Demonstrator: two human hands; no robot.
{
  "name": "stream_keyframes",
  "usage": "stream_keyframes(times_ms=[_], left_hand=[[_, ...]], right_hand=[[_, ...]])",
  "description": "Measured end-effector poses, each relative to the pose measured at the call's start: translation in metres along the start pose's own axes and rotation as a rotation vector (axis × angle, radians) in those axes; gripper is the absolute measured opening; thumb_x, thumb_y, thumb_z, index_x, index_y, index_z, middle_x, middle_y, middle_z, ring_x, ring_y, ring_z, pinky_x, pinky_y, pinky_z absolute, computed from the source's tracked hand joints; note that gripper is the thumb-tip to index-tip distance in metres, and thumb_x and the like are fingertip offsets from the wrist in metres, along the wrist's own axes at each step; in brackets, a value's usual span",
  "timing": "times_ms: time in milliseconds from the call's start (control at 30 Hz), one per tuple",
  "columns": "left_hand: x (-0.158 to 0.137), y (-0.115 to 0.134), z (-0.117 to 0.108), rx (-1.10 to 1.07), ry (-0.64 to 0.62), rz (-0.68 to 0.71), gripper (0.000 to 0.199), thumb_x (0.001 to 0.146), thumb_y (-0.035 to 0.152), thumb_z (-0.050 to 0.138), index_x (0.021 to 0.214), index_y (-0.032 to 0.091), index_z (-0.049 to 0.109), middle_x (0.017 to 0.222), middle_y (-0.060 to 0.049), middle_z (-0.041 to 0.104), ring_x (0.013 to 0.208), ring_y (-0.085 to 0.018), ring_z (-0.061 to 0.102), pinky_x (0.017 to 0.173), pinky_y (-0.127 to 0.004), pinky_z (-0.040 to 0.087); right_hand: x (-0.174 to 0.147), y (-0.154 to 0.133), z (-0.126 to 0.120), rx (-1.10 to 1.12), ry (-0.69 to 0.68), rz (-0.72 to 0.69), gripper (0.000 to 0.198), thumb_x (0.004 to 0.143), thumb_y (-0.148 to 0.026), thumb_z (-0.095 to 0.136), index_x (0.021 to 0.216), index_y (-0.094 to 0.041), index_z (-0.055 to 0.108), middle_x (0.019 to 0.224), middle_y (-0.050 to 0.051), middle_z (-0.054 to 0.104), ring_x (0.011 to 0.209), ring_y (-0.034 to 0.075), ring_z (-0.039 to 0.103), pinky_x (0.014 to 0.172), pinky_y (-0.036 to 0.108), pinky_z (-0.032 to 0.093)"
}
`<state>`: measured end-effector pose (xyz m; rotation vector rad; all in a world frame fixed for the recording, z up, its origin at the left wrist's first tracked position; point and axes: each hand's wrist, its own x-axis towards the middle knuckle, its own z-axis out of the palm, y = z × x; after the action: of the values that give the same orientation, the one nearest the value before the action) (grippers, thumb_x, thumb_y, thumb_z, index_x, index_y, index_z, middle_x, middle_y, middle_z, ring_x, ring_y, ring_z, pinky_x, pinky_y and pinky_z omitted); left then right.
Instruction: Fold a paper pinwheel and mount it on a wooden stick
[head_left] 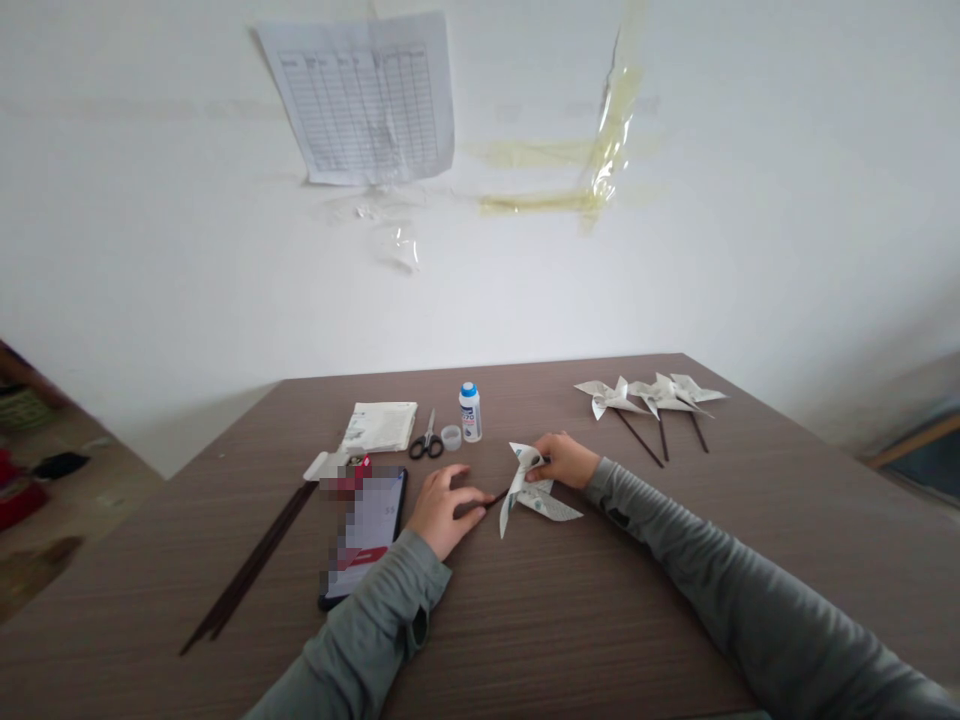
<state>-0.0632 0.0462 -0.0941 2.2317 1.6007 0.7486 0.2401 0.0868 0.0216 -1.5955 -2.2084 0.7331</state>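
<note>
A paper pinwheel [541, 500], folded from printed paper, is just above the table in front of me. My right hand [564, 460] pinches it near its centre from the right. From its left side a thin dark stick [496, 498] runs toward my left hand [444, 508], whose thumb and index finger close around it. The remaining fingers of that hand are loosely bent. Part of the stick is hidden by the fingers. Left of my left hand lies a phone [375, 520] with its screen lit.
Behind my hands stand a white glue bottle [470, 412], a small clear cup [451, 437], black-handled scissors [427, 442] and stacked paper [380, 426]. Dark sticks [255, 560] and a small red item [352, 472] lie left. Three pinwheels [660, 395] rest at the back right, before the wall.
</note>
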Motion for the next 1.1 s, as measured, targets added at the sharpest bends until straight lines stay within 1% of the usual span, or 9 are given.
stream_keyframes(times_ms=[100, 167, 233, 300, 400, 633, 833, 1000, 1100], left_hand=[[0.0, -0.001, 0.001, -0.012, 0.004, -0.003, 0.016, 0.101, 0.03, 0.1, 0.113, 0.033, 0.109, 0.171, -0.019, 0.084, 0.164, -0.052, 0.073, 0.148, -0.082, 0.056], [0.0, 0.0, 0.0, -0.024, 0.003, -0.009, 0.014, 0.101, 0.03, 0.1, 0.112, 0.033, 0.109, 0.171, -0.019, 0.084, 0.164, -0.053, 0.073, 0.148, -0.083, 0.055], [0.001, 0.001, 0.0, -0.035, -0.001, -0.013, 0.013, 0.101, 0.031, 0.1, 0.111, 0.032, 0.108, 0.171, -0.02, 0.084, 0.165, -0.054, 0.072, 0.148, -0.083, 0.054], [0.001, 0.002, -0.001, -0.042, -0.008, -0.016, 0.013, 0.101, 0.032, 0.1, 0.111, 0.032, 0.108, 0.172, -0.02, 0.084, 0.166, -0.054, 0.072, 0.148, -0.084, 0.054], [0.001, 0.003, -0.002, -0.038, -0.02, -0.021, 0.012, 0.102, 0.033, 0.099, 0.11, 0.032, 0.108, 0.173, -0.02, 0.083, 0.166, -0.053, 0.072, 0.149, -0.083, 0.054], [0.002, 0.01, -0.007, 0.006, -0.045, -0.055, 0.015, 0.099, 0.026, 0.099, 0.108, 0.034, 0.107, 0.176, -0.016, 0.082, 0.169, -0.051, 0.071, 0.152, -0.079, 0.052], [0.003, 0.02, -0.015, 0.032, -0.067, -0.066, 0.018, 0.099, 0.022, 0.099, 0.109, 0.034, 0.108, 0.176, -0.016, 0.083, 0.17, -0.05, 0.072, 0.152, -0.075, 0.053], [0.001, 0.023, -0.018, 0.042, -0.05, -0.049, 0.013, 0.101, 0.024, 0.098, 0.106, 0.032, 0.106, 0.174, -0.015, 0.084, 0.167, -0.049, 0.073, 0.15, -0.075, 0.056], [-0.001, 0.025, -0.023, 0.047, -0.049, -0.033, 0.013, 0.103, 0.027, 0.096, 0.108, 0.032, 0.106, 0.175, -0.014, 0.084, 0.167, -0.047, 0.073, 0.149, -0.076, 0.056]], right_hand=[[0.0, -0.004, 0.001, -0.021, -0.063, 0.008, 0.006, 0.096, -0.021, 0.099, 0.09, -0.021, 0.098, 0.112, 0.011, 0.099, 0.136, 0.042, 0.087, 0.147, 0.06, 0.042], [0.001, -0.002, 0.002, -0.038, -0.079, 0.005, 0.005, 0.098, -0.021, 0.097, 0.093, -0.021, 0.098, 0.118, 0.01, 0.099, 0.138, 0.041, 0.087, 0.149, 0.061, 0.039], [0.003, 0.001, 0.002, -0.047, -0.095, -0.008, 0.003, 0.098, -0.024, 0.097, 0.097, -0.023, 0.1, 0.12, 0.009, 0.1, 0.137, 0.04, 0.087, 0.149, 0.061, 0.04], [0.006, 0.005, 0.003, -0.05, -0.109, -0.02, 0.004, 0.097, -0.029, 0.099, 0.098, -0.026, 0.101, 0.12, 0.007, 0.1, 0.135, 0.04, 0.088, 0.148, 0.061, 0.043], [0.011, 0.009, 0.004, -0.055, -0.121, -0.016, 0.007, 0.094, -0.033, 0.102, 0.099, -0.028, 0.103, 0.118, 0.007, 0.1, 0.133, 0.042, 0.09, 0.148, 0.063, 0.045], [0.019, 0.009, 0.008, -0.055, -0.134, 0.034, 0.013, 0.092, -0.037, 0.106, 0.099, -0.026, 0.101, 0.116, 0.007, 0.1, 0.136, 0.044, 0.09, 0.156, 0.078, 0.031], [0.019, 0.009, 0.008, -0.052, -0.132, 0.031, 0.022, 0.091, -0.046, 0.108, 0.096, -0.027, 0.1, 0.121, 0.007, 0.1, 0.139, 0.043, 0.087, 0.156, 0.079, 0.029], [0.018, 0.007, 0.008, -0.054, -0.124, 0.048, 0.02, 0.091, -0.045, 0.108, 0.099, -0.028, 0.101, 0.125, 0.007, 0.101, 0.141, 0.043, 0.087, 0.157, 0.078, 0.029], [0.018, 0.005, 0.007, -0.056, -0.127, 0.058, 0.02, 0.094, -0.046, 0.107, 0.1, -0.028, 0.101, 0.122, 0.007, 0.101, 0.14, 0.042, 0.088, 0.157, 0.077, 0.029]])
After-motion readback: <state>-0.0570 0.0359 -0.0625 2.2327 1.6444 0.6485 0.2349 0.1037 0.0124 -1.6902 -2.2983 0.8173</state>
